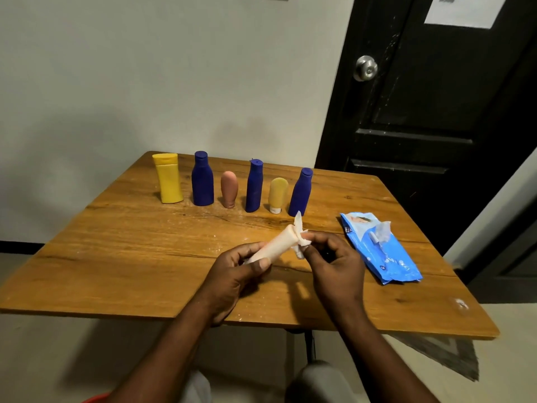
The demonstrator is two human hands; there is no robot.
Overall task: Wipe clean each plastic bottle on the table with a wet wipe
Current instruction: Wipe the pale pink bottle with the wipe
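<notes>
My left hand (236,271) grips the lower end of a pale cream bottle (276,243), held tilted above the wooden table (130,257). My right hand (334,257) pinches a white wet wipe (300,238) against the bottle's far end. Several bottles stand in a row at the back: a yellow bottle (168,178), a blue bottle (202,180), a pink tube (229,189), a second blue bottle (254,186), a yellow tube (277,194) and a third blue bottle (301,191).
A blue wet wipe pack (380,248) lies to the right of my hands, its flap open. A black door (436,112) with a round knob stands behind the table's right corner. A white wall backs the table.
</notes>
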